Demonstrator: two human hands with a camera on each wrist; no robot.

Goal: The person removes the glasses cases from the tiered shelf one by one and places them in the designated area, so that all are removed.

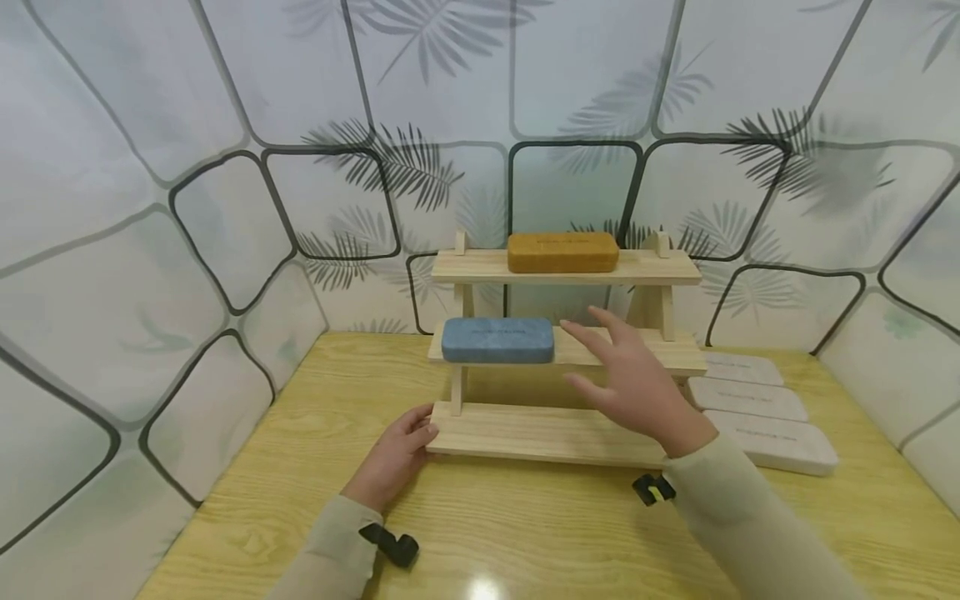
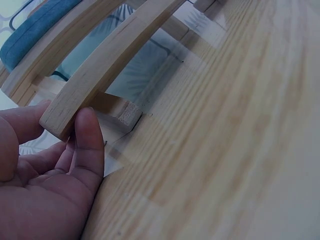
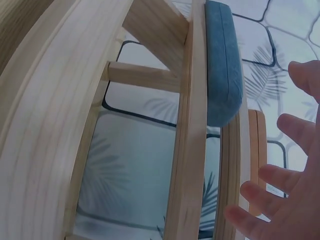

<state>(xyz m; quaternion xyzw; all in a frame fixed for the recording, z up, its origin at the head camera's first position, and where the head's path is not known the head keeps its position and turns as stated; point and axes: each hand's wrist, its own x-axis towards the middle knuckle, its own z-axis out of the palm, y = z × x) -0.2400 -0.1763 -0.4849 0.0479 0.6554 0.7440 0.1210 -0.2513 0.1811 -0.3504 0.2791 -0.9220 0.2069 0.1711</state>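
Observation:
A three-tier wooden display shelf [image 1: 525, 429] stands on the table. My left hand [image 1: 396, 454] grips the left end of its bottom board; the left wrist view shows the fingers [image 2: 89, 135] pinching the board end [image 2: 75, 100]. On the middle board, toward the left, lies a blue glasses case [image 1: 498, 341]. An orange-brown glasses case [image 1: 562, 253] lies on the top board. My right hand [image 1: 633, 379] hovers in front of the middle board, to the right of the blue case, fingers spread and holding nothing. In the right wrist view, its fingers are apart from the blue case [image 3: 223, 65].
Three whitish cases [image 1: 765, 437] lie in a row on the wooden table [image 1: 525, 525], at the shelf's right. Patterned panels [image 1: 450, 200] with leaf prints stand behind and at both sides. Black wrist mounts [image 1: 390, 544] sit on both sleeves.

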